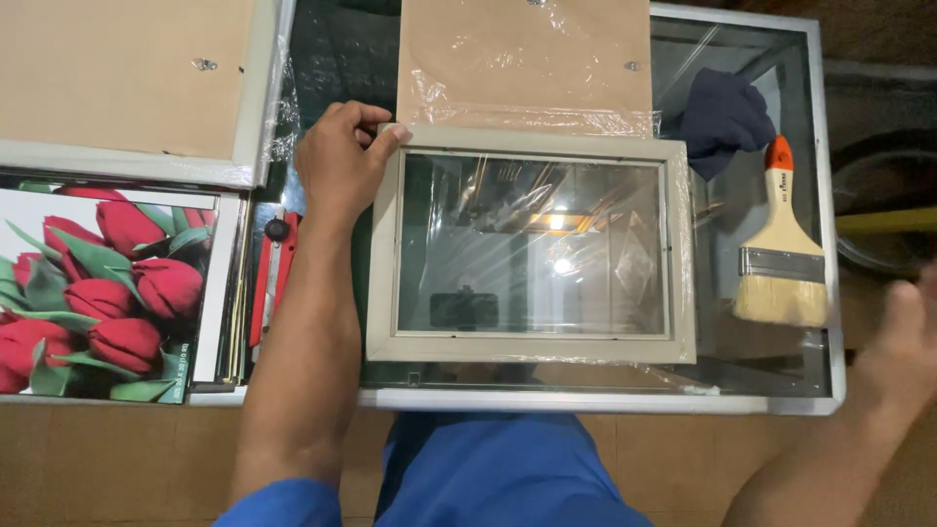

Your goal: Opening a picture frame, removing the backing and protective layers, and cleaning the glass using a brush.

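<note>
1. My left hand (344, 161) pinches the grey picture frame (532, 252) by its top-left corner, flat on the glass table (825, 293).
2. My right hand (903, 337) is blurred, apparently empty; its spread I can't tell.
3. A one-corner grip could let the frame skid.

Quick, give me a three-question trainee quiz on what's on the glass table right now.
1. True or false: the left hand grips a corner of the pale grey rectangular glazed picture frame.
2. Which lies to the right of that frame? A) the wide wooden paintbrush with orange handle tip B) the red tulip print C) the red utility knife
3. What lies beyond the brush, at the far corner?

Key: 1 true. 2 A. 3 A crumpled dark blue cloth.
</note>
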